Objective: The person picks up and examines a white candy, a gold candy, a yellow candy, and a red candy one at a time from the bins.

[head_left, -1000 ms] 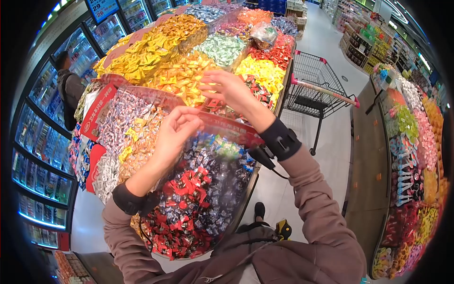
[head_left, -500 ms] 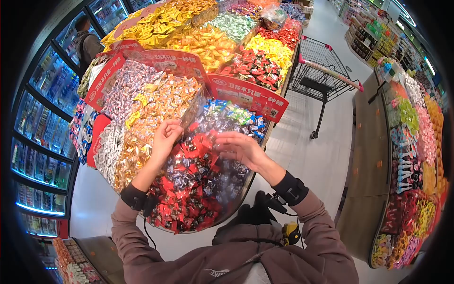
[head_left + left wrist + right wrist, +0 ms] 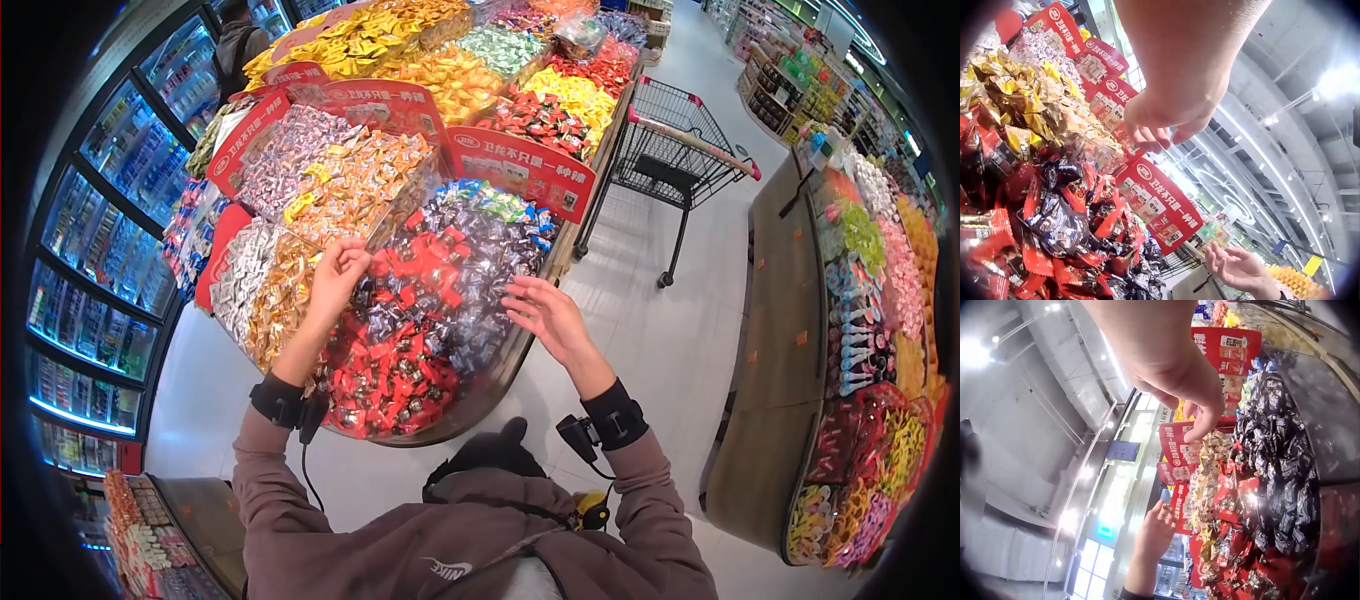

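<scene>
Both hands are raised over a rounded bin [image 3: 440, 436] heaped with wrapped candies. My left hand [image 3: 340, 275], above the bin's left side near the red-wrapped candies [image 3: 395, 385], has loosely curled fingers and thumb close to the forefinger; nothing shows between them. My right hand [image 3: 550, 318] is over the bin's right edge beside the dark-wrapped candies [image 3: 475, 325], its fingers spread and slightly bent, nothing in it. In the left wrist view, my left hand [image 3: 1169, 115] hangs above the candy heap. The right wrist view shows my right hand [image 3: 1179, 381] above the dark candies.
Gold-wrapped candies [image 3: 275, 310] fill the neighbouring section. Red printed signs [image 3: 525, 170] stand along the bin's back. A shopping cart [image 3: 680, 150] stands beyond it at right, with another candy counter [image 3: 770, 330] across the aisle. A person [image 3: 238, 45] is near the glass-door coolers.
Both hands have come back toward my body, down from over the far sections, and moved apart. My view has shifted, and the person by the coolers has moved farther along.
</scene>
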`<state>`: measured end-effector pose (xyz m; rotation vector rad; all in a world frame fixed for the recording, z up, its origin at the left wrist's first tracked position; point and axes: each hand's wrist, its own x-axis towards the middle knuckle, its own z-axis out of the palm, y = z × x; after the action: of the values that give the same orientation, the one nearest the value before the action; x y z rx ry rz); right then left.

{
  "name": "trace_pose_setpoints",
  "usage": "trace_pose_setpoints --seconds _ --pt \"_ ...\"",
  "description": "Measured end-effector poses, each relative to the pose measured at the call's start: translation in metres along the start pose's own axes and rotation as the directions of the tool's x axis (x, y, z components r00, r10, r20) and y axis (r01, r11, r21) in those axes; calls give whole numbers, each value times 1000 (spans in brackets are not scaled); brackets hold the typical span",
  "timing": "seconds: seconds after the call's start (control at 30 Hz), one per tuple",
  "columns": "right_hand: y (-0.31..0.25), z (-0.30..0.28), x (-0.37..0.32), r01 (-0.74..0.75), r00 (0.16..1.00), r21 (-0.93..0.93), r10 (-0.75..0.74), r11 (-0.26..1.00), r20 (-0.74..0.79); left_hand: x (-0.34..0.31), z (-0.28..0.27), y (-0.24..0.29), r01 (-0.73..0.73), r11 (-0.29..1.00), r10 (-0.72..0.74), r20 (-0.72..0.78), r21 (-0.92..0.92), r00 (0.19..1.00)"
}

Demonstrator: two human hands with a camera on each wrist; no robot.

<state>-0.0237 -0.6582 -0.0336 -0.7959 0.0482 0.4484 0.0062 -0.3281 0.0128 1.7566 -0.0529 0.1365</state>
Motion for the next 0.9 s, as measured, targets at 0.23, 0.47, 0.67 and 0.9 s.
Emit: trace_pose_setpoints --seconds 0.23,0.47,0.67,0.9 --pt "35 20 -29 -32 999 22 32 999 34 -38 8 12 0 996 5 57 -86 998" --pt "49 46 -54 -33 999 -31 34 999 28 -50 -27 11 -90 995 94 87 -54 992" --pt "91 79 -40 -34 999 -35 33 999 -14 -41 -72 -7 -74 997 75 180 -13 981" --pt "133 161 -6 37 999 -35 -37 999 -24 -22 -127 -9 -3 983 54 270 -186 961"
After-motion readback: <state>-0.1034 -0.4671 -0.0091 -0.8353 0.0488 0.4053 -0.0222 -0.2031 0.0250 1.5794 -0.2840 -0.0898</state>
